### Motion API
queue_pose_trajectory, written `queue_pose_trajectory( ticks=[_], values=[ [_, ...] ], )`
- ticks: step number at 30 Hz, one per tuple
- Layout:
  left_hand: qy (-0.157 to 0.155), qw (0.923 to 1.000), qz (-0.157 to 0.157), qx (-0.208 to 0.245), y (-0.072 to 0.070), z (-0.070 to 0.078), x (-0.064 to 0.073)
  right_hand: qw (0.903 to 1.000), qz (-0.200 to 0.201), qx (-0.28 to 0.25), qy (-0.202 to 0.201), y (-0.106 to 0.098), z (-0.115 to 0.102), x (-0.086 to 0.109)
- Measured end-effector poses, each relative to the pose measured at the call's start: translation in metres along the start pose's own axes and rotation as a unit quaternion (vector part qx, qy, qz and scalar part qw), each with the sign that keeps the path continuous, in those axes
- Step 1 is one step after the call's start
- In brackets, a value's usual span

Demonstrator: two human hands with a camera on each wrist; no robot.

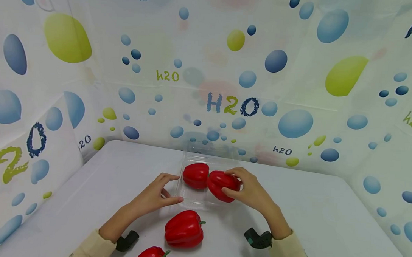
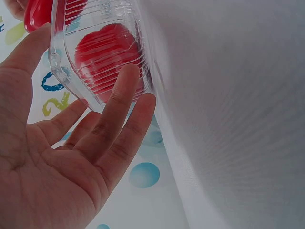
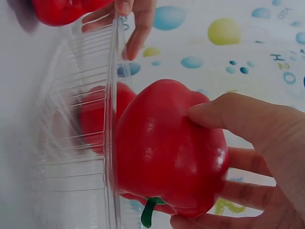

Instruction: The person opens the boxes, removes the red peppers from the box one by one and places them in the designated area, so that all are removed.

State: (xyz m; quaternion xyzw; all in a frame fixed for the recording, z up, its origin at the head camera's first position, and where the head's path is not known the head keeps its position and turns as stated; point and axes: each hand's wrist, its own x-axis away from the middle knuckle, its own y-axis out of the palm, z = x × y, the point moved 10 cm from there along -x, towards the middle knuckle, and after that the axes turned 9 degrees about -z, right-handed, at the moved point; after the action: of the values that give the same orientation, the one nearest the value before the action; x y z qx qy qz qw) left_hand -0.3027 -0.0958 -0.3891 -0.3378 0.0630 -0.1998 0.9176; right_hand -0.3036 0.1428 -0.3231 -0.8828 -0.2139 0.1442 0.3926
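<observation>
With thumb and fingers round its sides, my right hand (image 1: 251,188) holds a red bell pepper (image 1: 221,185) at the right half of a clear plastic container (image 1: 197,198). In the right wrist view this bell pepper (image 3: 167,148) shows above the container's rim, its green stem pointing to the lower edge. Another red bell pepper (image 1: 195,176) lies inside the container's left half. My left hand (image 1: 156,193) is at the container's left side, thumb and fingers spread. In the left wrist view its fairly straight fingers (image 2: 116,107) lie along the ribbed wall.
Nearer on the white table (image 1: 122,178) lie a red bell pepper (image 1: 184,229) with a green stem and one more bell pepper (image 1: 152,256), cut off by the frame's bottom edge. The container's clear lid (image 1: 212,149) stands raised at the back, near the patterned backdrop (image 1: 201,68).
</observation>
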Motion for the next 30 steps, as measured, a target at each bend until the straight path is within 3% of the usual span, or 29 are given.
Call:
queue_pose_trajectory(
  ticks=[30],
  values=[
    [-0.001, 1.0000, 0.001, 0.000, 0.000, 0.000, 0.000, 0.9984, -0.041, 0.031, -0.021, -0.006, -0.020, 0.012]
  ],
)
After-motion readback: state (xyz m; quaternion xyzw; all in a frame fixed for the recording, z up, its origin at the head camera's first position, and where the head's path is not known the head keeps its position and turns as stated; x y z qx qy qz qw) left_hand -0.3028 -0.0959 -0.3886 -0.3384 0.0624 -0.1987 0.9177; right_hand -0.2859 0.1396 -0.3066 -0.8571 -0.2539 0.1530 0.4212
